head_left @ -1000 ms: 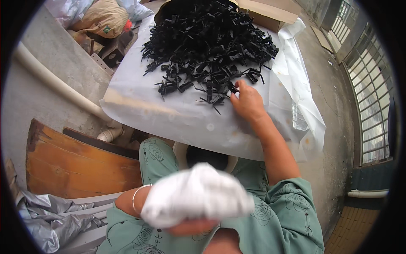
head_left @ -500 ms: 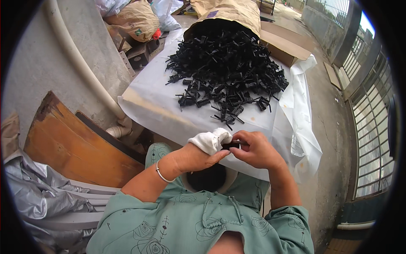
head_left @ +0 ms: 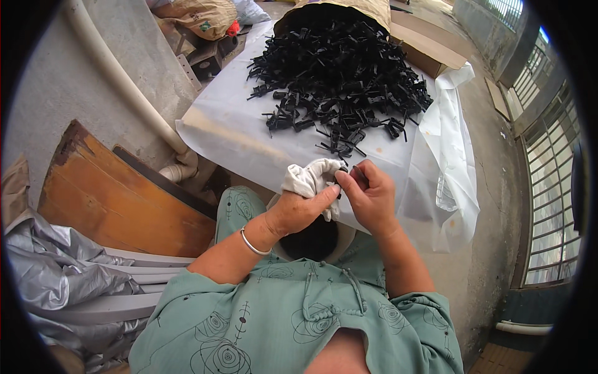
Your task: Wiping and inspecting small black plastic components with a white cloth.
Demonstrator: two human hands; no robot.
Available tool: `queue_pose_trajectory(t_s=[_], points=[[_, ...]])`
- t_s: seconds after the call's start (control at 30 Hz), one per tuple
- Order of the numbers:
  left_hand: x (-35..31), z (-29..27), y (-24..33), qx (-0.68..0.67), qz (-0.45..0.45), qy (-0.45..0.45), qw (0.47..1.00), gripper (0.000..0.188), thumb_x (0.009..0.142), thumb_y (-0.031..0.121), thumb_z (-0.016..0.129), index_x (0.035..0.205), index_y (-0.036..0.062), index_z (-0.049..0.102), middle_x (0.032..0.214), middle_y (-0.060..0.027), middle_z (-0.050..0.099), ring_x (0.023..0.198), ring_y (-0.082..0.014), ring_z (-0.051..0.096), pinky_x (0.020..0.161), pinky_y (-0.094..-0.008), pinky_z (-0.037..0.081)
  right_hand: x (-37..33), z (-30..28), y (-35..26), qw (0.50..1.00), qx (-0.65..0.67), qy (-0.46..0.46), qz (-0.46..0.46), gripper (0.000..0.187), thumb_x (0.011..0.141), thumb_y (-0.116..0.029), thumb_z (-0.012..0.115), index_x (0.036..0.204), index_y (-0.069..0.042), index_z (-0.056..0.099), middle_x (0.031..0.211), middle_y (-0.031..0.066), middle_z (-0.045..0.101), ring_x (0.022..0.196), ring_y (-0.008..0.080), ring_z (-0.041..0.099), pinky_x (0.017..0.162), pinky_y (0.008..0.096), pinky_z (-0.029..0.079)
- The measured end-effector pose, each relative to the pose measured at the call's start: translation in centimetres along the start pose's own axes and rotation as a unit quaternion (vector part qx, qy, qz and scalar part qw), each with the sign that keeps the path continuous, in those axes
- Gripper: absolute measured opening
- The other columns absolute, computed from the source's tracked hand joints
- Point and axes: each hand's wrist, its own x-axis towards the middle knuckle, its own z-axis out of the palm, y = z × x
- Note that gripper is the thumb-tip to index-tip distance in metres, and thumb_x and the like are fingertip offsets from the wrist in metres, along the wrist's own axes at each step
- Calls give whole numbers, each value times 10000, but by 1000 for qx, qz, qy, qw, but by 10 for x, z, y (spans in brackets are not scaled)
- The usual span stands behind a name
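Note:
My left hand [head_left: 295,210] has a white cloth or partial glove [head_left: 303,179] over its fingers, the thumb bare. It closes on a small black plastic piece [head_left: 339,193], of which only bits show between the fingers. Right against it, my right hand [head_left: 372,198] is bare, with thumb and forefinger pinched at the same spot; a thin dark sliver shows by its fingers, too small to name. Both hands are above the near edge of the table. Just beyond them, a large heap of black plastic parts [head_left: 336,87] with thin stems spreads out of a brown paper sack [head_left: 364,9].
White sheeting [head_left: 243,140] covers the table. Between my knees stands a pale bucket [head_left: 347,242] with dark contents. An open cardboard box [head_left: 430,40] is at the back right. On the left are a curved wooden panel [head_left: 118,193], a pipe [head_left: 118,75] and silver sheeting [head_left: 68,265].
Both hands have risen slightly toward the table, my right hand now more upright. More of the white cloth hangs below my left fingers. The view has shifted a little.

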Motion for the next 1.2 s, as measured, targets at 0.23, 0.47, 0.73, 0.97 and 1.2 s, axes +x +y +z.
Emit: queue_pose_trajectory(t_s=[0.23,0.47,0.73,0.97,1.2], points=[[-5,5,3,144,-6,36,989,270,857,42,521,1118,-18,496,929,-74,583,668,-101,575,569,-233,489,-8,4,8,995,67,-74,-4,257,889,-142,528,690,17,494,552,41,411,521,117,368,481,284,348],[-2,4,-9,427,193,60,881,279,809,22,557,1081,-38,533,947,-110,591,827,-156,572,748,-289,472,-19,20,22,985,114,-79,107,217,888,-133,525,737,22,518,606,72,497,558,102,426,513,285,381],[4,-9,-11,40,28,39,998,316,858,59,516,1153,10,416,929,-45,525,754,-91,493,640,-218,433,-9,-3,19,991,50,-116,44,111,833,-117,586,811,-8,600,615,70,534,551,120,479,530,255,409],[5,-14,-10,71,-27,-20,997,306,880,80,395,1182,24,390,889,-40,509,560,-44,399,502,-178,359,-4,-5,12,994,22,-93,-45,116,739,-28,681,835,-15,618,563,-21,418,517,53,370,482,219,317],[4,-7,-13,117,23,-39,992,302,833,63,417,1131,19,425,869,-20,498,701,-58,450,615,-210,411,-10,3,13,985,124,-92,70,142,823,-91,630,759,-12,531,595,11,436,537,78,371,491,228,320]])
